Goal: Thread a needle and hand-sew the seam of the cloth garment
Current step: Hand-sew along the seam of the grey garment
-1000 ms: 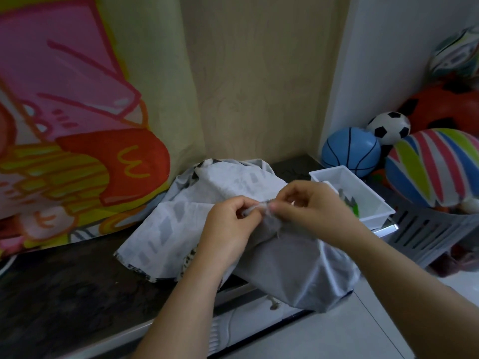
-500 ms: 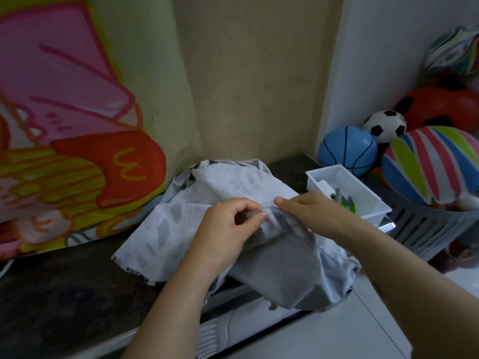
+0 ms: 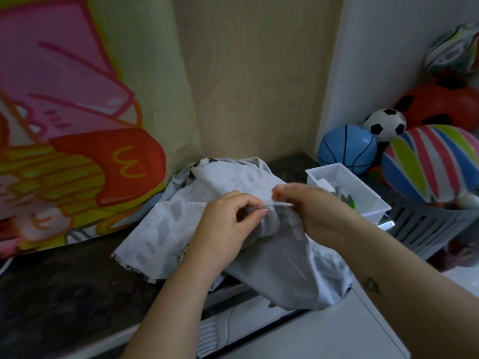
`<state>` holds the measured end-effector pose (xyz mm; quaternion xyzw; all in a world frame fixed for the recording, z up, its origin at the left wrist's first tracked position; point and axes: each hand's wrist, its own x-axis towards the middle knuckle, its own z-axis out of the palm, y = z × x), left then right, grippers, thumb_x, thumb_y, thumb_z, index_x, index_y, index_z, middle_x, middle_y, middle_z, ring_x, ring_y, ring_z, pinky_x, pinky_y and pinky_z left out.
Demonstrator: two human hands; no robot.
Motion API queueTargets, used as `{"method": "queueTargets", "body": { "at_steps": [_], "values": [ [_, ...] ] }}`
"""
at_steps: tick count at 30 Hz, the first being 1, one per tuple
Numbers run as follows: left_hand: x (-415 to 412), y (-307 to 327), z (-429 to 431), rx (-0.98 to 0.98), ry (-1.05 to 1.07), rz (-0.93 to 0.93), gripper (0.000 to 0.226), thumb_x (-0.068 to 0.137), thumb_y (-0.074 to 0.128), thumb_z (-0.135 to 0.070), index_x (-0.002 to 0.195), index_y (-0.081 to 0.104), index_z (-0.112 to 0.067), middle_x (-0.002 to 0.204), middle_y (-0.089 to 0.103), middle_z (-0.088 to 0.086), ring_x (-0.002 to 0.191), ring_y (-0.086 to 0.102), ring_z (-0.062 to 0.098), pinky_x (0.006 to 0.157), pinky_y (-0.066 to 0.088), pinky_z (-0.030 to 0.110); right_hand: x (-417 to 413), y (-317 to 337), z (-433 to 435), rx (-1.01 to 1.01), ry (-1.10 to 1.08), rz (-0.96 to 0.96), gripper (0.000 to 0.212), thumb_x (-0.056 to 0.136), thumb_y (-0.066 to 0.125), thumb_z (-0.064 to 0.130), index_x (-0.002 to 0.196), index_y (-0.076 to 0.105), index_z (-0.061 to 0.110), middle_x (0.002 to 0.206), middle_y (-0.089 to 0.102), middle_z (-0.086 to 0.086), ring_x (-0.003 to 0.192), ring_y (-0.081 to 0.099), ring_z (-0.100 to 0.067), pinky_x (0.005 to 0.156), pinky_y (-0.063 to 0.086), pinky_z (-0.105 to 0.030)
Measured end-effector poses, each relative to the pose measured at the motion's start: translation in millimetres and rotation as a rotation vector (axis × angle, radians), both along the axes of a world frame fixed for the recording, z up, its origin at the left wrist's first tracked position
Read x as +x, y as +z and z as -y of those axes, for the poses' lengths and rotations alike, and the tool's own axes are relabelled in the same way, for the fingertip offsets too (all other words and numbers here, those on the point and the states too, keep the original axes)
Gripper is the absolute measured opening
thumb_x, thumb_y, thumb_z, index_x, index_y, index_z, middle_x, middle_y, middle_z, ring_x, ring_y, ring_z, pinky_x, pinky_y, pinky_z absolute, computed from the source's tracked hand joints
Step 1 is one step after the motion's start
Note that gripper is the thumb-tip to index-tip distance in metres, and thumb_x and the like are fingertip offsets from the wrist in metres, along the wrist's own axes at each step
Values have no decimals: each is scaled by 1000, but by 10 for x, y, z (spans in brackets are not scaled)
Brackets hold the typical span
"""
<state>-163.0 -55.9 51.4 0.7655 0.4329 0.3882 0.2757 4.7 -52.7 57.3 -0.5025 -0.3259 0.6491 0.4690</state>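
A grey garment (image 3: 166,229) with darker rectangular marks lies bunched on the dark countertop (image 3: 57,288) and hangs over its front edge. My left hand (image 3: 228,224) pinches a gathered fold of the cloth between thumb and fingers. My right hand (image 3: 313,211) is right beside it, fingers curled, pinching the same raised seam edge. A thin pale sliver shows between the two hands; whether it is the needle or the cloth's edge is not clear. No thread is visible.
A white plastic tray (image 3: 373,203) with small items stands to the right of the cloth. Beyond it a grey slatted basket (image 3: 427,224) holds several balls. A colourful cartoon panel (image 3: 64,125) leans on the wall at the left.
My right hand has lifted from lying low across the cloth and now pinches the seam close to my left hand. The cloth between the hands is bunched higher.
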Motion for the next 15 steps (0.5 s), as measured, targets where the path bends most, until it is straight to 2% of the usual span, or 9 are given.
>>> {"method": "queueTargets", "body": {
  "at_steps": [3,5,6,8,10,11,12,13,15],
  "values": [
    [-3,-22,-5,-55,-2,4,19,85,70,-19,77,66,-36,82,66,-12,82,59,0,71,42,6,110,131,-25,33,-290,-396,17,99,41,13,86,52,8,88,63,-8,53,60,-12,53,49,-19],
    [-6,-38,-17,-88,1,17,13,85,70,-17,79,70,-28,83,67,-9,81,60,2,73,45,11,134,199,8,142,-320,-425,18,101,37,14,91,50,8,94,67,-10,71,72,-18,63,58,-29],
    [-8,-40,-20,-100,0,19,13,85,70,-16,79,70,-28,83,68,-9,81,60,2,74,46,13,128,210,23,232,-308,-273,17,101,37,14,92,50,8,95,69,-10,83,71,-20,75,58,-37],
    [-8,-32,-21,-118,-3,12,18,86,69,-17,77,67,-32,82,67,-10,80,60,1,72,46,11,120,143,56,430,-242,391,16,99,41,18,89,53,15,95,71,-1,99,65,-14,94,48,-44],
    [-14,-25,-26,-125,8,3,18,86,68,-18,77,67,-34,82,67,-12,81,60,-1,70,43,7,133,45,50,532,-30,1049,19,99,41,24,84,52,27,106,65,7,119,48,-7,113,22,-53],
    [-18,-29,-33,-127,19,-1,17,86,68,-19,77,67,-33,83,68,-12,81,60,-2,70,43,6,145,4,34,512,93,1252,19,99,39,26,85,51,29,112,61,9,127,41,-8,115,4,-56],
    [-24,-36,-43,-127,31,-3,17,86,68,-19,77,67,-33,83,68,-12,80,60,-3,69,43,6,155,-12,30,484,179,1359,18,100,37,28,87,49,30,110,59,10,128,41,-11,113,-9,-56],
    [-34,-48,-52,-127,42,-2,16,86,68,-20,77,67,-34,83,68,-13,79,60,-3,69,42,5,168,-10,33,459,216,1390,17,100,35,29,88,47,31,100,59,12,118,48,-12,113,-11,-55],
    [-52,-70,-68,-135,60,7,16,86,69,-20,77,67,-33,81,68,-13,76,60,-4,67,42,6,198,53,66,463,174,1254,17,100,36,29,88,48,29,81,57,13,89,54,-5,114,14,-50]
  ]
}}
